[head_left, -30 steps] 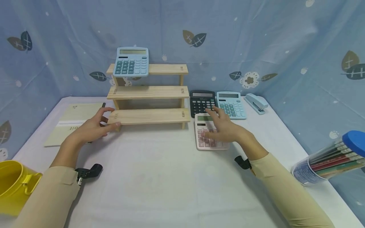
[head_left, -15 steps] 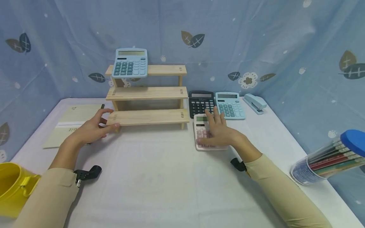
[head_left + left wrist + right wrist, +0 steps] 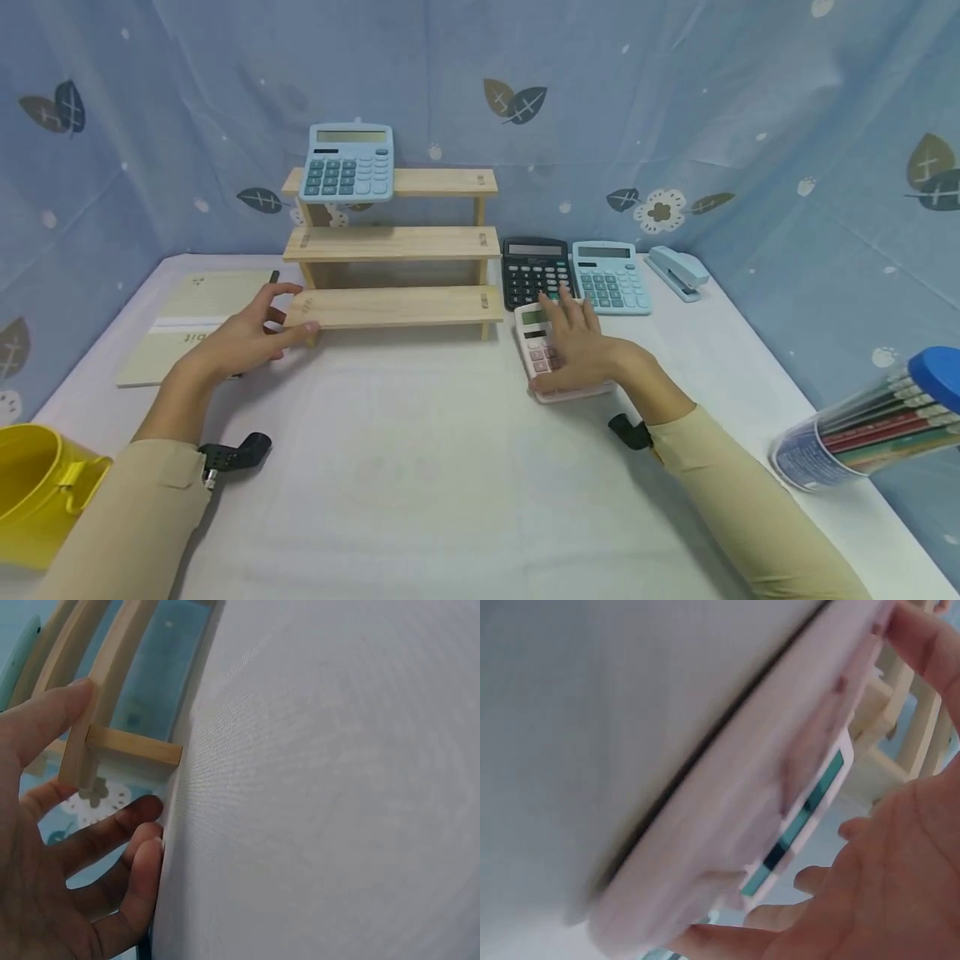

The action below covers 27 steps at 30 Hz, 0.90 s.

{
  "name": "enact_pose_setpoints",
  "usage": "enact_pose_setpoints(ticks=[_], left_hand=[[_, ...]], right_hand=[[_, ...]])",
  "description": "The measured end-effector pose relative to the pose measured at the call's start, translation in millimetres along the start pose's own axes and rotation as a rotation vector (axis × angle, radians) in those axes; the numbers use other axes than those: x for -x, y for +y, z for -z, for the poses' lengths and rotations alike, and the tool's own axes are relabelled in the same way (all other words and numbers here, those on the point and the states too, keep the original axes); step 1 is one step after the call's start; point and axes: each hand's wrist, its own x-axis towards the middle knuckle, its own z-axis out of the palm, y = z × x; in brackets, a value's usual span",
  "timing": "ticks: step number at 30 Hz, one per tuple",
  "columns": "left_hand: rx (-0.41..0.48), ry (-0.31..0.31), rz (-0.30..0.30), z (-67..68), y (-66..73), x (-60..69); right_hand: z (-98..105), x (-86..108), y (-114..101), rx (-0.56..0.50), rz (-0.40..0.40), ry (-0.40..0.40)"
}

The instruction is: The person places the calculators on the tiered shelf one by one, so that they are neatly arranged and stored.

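Observation:
My left hand (image 3: 243, 333) holds the left end of the lowest board of a three-tier wooden shelf (image 3: 397, 308). In the left wrist view the thumb lies on the board's front edge, the index finger behind its end. A pink calculator (image 3: 542, 365) lies slightly turned on the white table under my right hand (image 3: 581, 354). The right wrist view puts the thumb at one side edge of the calculator (image 3: 705, 817) and a fingertip at the opposite edge; the other fingers extend over it. A light blue calculator (image 3: 348, 162) leans upright on the top board.
Behind the pink calculator lie a black calculator (image 3: 534, 268) and a second light blue calculator (image 3: 611, 279). A blue stapler (image 3: 677, 272) is to their right. An open notebook (image 3: 176, 329) lies left, a yellow bucket (image 3: 45, 492) front left. A pencil tub (image 3: 862, 425) stands right.
My right hand's thumb has moved down to the pink calculator's lower left edge, and the calculator has turned slightly, its near end shifting right. The left hand stays on the shelf.

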Motion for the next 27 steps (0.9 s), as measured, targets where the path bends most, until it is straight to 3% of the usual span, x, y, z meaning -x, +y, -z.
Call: enact_pose_setpoints(ticks=[16, 27], left_hand=[[0.021, 0.013, -0.008, -2.4, -2.1, -1.3], [0.02, 0.019, -0.014, -2.3, -1.9, 0.7]], right_hand=[[0.5, 7.9, 6.0, 0.037, -0.105, 0.051], [2.3, 7.1, 9.3, -0.112, -0.004, 0.268]])
